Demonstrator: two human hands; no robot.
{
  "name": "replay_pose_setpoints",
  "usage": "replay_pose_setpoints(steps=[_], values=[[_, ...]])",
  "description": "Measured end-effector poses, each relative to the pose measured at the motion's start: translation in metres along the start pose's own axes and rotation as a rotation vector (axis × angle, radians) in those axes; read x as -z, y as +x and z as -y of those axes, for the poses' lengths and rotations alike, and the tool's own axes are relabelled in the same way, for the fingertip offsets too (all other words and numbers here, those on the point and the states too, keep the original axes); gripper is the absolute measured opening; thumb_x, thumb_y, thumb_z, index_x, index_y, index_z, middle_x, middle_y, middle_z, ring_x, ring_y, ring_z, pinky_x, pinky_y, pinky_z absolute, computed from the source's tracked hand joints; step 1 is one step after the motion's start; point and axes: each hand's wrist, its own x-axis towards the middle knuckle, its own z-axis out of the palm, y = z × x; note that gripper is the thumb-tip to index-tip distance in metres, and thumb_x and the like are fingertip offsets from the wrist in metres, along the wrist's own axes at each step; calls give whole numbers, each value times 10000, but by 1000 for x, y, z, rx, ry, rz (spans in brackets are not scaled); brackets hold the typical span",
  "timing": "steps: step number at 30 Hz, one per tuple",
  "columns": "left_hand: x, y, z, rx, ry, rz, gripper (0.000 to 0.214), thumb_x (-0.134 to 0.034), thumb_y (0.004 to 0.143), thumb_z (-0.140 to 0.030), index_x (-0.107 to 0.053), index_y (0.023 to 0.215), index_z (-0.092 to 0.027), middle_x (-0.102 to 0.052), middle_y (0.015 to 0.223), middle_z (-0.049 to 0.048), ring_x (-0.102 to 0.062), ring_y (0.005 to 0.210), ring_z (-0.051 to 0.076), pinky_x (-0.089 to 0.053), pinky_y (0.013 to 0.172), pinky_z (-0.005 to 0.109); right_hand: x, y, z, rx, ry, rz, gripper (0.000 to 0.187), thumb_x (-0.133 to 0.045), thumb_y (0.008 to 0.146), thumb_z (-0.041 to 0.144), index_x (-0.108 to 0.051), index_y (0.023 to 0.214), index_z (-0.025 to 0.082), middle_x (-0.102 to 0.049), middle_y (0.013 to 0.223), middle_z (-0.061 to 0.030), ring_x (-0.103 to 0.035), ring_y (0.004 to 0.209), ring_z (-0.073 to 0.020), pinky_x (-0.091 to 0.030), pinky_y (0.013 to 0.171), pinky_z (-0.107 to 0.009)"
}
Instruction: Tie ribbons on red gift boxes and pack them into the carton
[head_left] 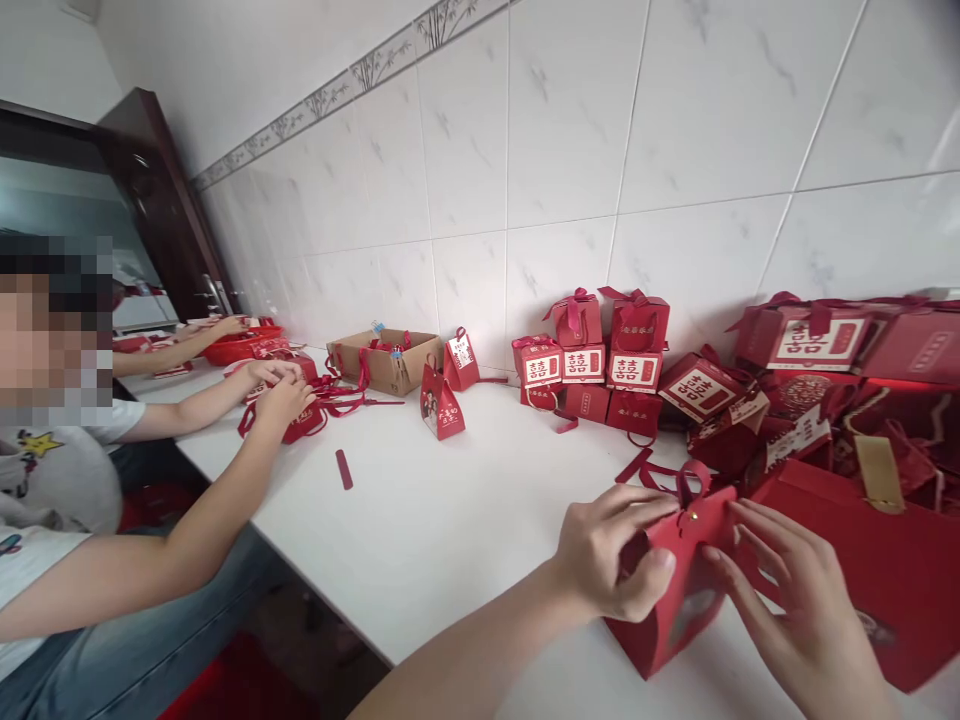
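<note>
A red paper gift box (651, 640) with a peaked top stands on the white table in front of me. A dark red ribbon loop (694, 482) rises from its top, near a small gold-coloured spot. My left hand (611, 555) grips the box's upper left side, thumb on the near face and fingers behind. On the other side, my right hand (799, 585) pinches the upper right edge between thumb and fingers. Close behind the box lie loose dark red ribbons (637, 466). At the right, a large red gift bag (847, 560) stands beside my right hand.
Stacked red boxes (583, 362) line the tiled wall. Two peaked boxes (442, 405) stand mid-table near a cardboard box (390, 365). A dark red strip (343, 470) lies on the table (420, 530). At the left, a co-worker's hands (289, 390) handle red boxes; a red basket (240, 345) is beyond.
</note>
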Motion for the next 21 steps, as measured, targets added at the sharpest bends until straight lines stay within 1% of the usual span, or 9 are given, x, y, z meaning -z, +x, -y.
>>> replay_pose_setpoints(steps=[3, 6, 8, 10, 12, 14, 15, 18, 21], values=[[-3, -5, 1, -156, 40, 34, 495, -334, 866, -421, -598, 1185, -150, -593, 1167, 152, -657, 842, 226, -536, 634, 303, 9, 0, 3, 110, 24, 132, 485, -407, 855, 589, -552, 1216, 298, -575, 1210, -98, -566, 1101, -306, -553, 756, -396], [-4, -5, 1, -249, 147, 75, 436, -388, 846, -347, -609, 1168, -154, -622, 1073, 147, -631, 839, 237, -528, 628, 318, 15, 0, 7, 170, 160, 207, 621, -373, 807, 697, -570, 1213, 270, -661, 1092, -107, -645, 968, -297, -570, 696, -356], [-1, -1, 1, -357, 195, 98, 399, -445, 805, -258, -601, 1160, -162, -627, 1019, 131, -611, 835, 225, -529, 682, 327, 17, 0, 11, 83, 189, 218, 596, -472, 780, 664, -595, 1169, 230, -699, 973, -107, -675, 851, -283, -570, 621, -324], [5, 4, 1, -400, 211, 64, 375, -478, 780, -194, -594, 1136, -171, -610, 1007, 119, -591, 857, 207, -519, 748, 330, 18, 2, 17, -48, 206, 238, 455, -527, 804, 555, -623, 1088, 213, -708, 887, -90, -675, 731, -247, -554, 550, -292], [11, 10, 2, -294, 214, -33, 339, -506, 783, -185, -580, 1114, -178, -583, 1028, 116, -563, 940, 213, -495, 817, 344, 19, 4, 24, -152, 257, 271, 342, -514, 836, 486, -632, 1011, 217, -697, 855, -76, -653, 672, -214, -537, 525, -274], [16, 15, 2, -86, 173, -94, 331, -543, 792, -224, -553, 1120, -182, -561, 1081, 116, -530, 1029, 227, -465, 875, 362, 19, 6, 31, -216, 343, 312, 291, -498, 852, 462, -621, 959, 221, -677, 860, -70, -635, 681, -201, -533, 555, -274], [18, 18, 1, 24, 125, -89, 341, -562, 792, -251, -541, 1126, -186, -556, 1106, 111, -521, 1055, 231, -453, 890, 363, 20, 7, 33, -238, 393, 327, 275, -494, 857, 456, -613, 936, 221, -664, 859, -67, -627, 696, -199, -532, 574, -277], [20, 24, -5, 321, -78, 30, 270, -598, 788, -309, -578, 1031, -194, -609, 1038, 70, -570, 977, 204, -459, 843, 309, 20, 10, 38, -285, 546, 379, 261, -482, 866, 452, -592, 871, 215, -629, 825, -53, -607, 708, -193, -521, 583, -278], [18, 26, -11, 476, -207, 140, 158, -573, 817, -333, -615, 818, -180, -650, 825, 31, -606, 806, 168, -470, 761, 265, 18, 12, 40, -331, 610, 417, 275, -473, 873, 459, -583, 844, 208, -614, 813, -45, -598, 715, -184, -513, 588, -273]])
